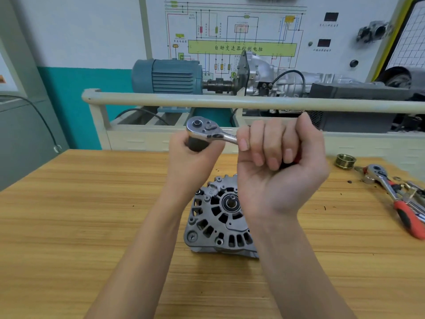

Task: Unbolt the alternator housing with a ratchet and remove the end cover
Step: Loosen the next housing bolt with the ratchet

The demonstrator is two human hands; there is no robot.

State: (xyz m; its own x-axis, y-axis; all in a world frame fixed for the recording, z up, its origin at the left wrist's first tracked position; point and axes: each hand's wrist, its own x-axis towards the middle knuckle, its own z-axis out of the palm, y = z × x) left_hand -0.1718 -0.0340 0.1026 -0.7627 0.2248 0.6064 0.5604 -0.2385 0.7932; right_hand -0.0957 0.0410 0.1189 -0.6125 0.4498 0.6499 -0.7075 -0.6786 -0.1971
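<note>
Above the worktop [69, 215], mid-frame, two hands hold a ratchet [207, 131].
Left hand [190, 155] is clenched around the dark socket under the ratchet head; right hand [276, 162] is fisted on its handle. Alternator [218, 217] lies below them at centre; a second ratchet [395, 194] lies at right.

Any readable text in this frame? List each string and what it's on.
"自动变速器控制电脑": black characters on the green bar of the white wall wiring-diagram board.
"D" plus another character, unclear: cast on the grey aluminium alternator housing.
Too small or blurred: the small diagram labels and the captions under the two dark display windows.
None seen on the chrome ratchet in both hands, or on the brass pulley.
</note>
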